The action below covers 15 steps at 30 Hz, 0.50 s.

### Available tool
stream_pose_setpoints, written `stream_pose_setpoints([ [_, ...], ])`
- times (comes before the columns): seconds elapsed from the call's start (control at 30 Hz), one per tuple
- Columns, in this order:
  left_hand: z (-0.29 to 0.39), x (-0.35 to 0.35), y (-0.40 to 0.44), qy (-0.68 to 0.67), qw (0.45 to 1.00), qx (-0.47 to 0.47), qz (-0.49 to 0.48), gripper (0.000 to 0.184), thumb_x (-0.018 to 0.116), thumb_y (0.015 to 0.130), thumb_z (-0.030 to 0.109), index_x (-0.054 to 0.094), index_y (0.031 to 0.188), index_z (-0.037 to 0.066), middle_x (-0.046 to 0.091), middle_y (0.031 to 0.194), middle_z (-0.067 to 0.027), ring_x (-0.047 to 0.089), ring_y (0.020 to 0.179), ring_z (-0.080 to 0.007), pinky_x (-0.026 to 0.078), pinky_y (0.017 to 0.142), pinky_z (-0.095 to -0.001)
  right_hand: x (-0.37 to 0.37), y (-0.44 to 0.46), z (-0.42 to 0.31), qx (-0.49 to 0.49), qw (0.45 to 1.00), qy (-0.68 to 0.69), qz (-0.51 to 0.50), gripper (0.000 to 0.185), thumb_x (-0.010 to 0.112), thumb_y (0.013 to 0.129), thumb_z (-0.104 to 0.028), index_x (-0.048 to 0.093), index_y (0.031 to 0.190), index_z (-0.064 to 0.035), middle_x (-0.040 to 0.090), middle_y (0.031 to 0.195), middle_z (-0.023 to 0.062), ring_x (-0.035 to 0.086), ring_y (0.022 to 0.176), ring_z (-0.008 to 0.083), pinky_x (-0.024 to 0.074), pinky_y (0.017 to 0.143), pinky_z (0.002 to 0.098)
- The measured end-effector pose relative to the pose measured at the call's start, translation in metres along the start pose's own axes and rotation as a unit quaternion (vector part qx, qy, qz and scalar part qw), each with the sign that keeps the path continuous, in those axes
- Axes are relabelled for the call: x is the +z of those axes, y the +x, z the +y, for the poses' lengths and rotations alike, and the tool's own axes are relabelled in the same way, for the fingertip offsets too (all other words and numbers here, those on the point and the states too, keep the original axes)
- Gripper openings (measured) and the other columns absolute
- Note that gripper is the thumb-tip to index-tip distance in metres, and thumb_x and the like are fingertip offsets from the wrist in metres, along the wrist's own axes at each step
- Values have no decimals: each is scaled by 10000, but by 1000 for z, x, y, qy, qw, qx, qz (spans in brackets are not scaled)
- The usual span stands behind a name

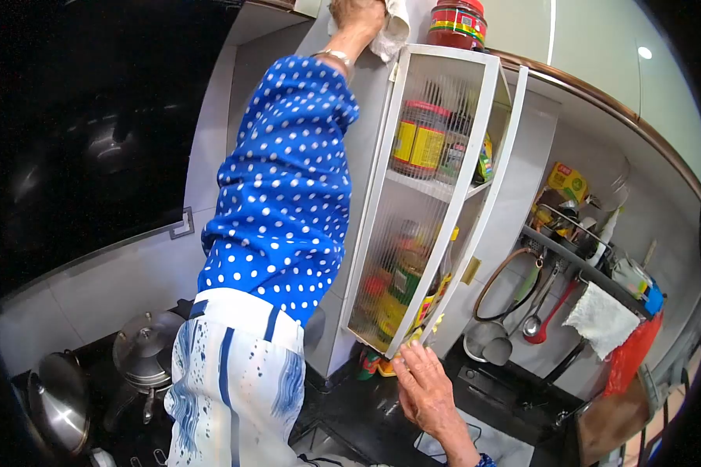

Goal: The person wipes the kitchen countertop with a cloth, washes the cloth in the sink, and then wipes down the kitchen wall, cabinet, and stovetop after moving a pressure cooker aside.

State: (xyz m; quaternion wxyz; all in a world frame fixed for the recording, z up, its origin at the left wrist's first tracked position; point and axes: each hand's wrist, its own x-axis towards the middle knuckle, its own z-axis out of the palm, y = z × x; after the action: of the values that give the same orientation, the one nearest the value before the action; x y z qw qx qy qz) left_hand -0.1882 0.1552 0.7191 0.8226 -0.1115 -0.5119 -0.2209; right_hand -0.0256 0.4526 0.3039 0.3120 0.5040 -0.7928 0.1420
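Cloth [396,31]: wht, soft-looking, crumpled, held bunched; a loose fold hangs down on its R side. It's up high, just off cabinet's top L corner in view, partly hidden & cut by top edge of pic, so full size/shape n/a.

Cabinet [458,187]: tall, narrow, wht frame w/ ribbed see-thru front panel [420,208]. Leans in view, top end to R, btm end to L. Wht shelf [420,186] runs L edge to R edge, approx. mid-height, splitting it in 2 tiers, both stocked; contents blurry thru ribs. R side: 2nd wht upright [497,163] stands apart from front frame, gap btwn; gold-tone plate [470,270] beside its lower half.
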Motion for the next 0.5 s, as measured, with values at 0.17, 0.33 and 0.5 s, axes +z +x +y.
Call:
stream_pose_setpoints([
  [0.17, 5, -58, -76, -84, 973, 187, -106, 208, 578, 713, -5, 631, 911, 28, 636, 873, -159, 604, 829, -297, 459, 775, -375, 10, -16, -7, 19, 1000, 22, 0, 453, 610, 662, -13, 532, 1108, 2, 495, 1206, 184, 458, 1156, 333, 347, 991, 434],
  [0.33, 27, -56, -75, -56, 992, 66, -90, 190, 573, 673, 94, 628, 846, 37, 591, 906, -152, 496, 925, -351, 368, 855, -414, 9, -22, -7, 23, 999, 12, -24, 466, 627, 650, -30, 534, 1106, -11, 485, 1215, 179, 448, 1166, 332, 350, 989, 434],
  [0.5, 46, -51, -46, -55, 996, -31, -56, 209, 469, 755, 67, 569, 926, 1, 574, 872, -245, 545, 872, -402, 438, 772, -456, 6, -21, -4, 45, 998, 21, -33, 467, 616, 620, 38, 555, 1079, -14, 504, 1185, 197, 462, 1151, 362, 363, 974, 459],
])
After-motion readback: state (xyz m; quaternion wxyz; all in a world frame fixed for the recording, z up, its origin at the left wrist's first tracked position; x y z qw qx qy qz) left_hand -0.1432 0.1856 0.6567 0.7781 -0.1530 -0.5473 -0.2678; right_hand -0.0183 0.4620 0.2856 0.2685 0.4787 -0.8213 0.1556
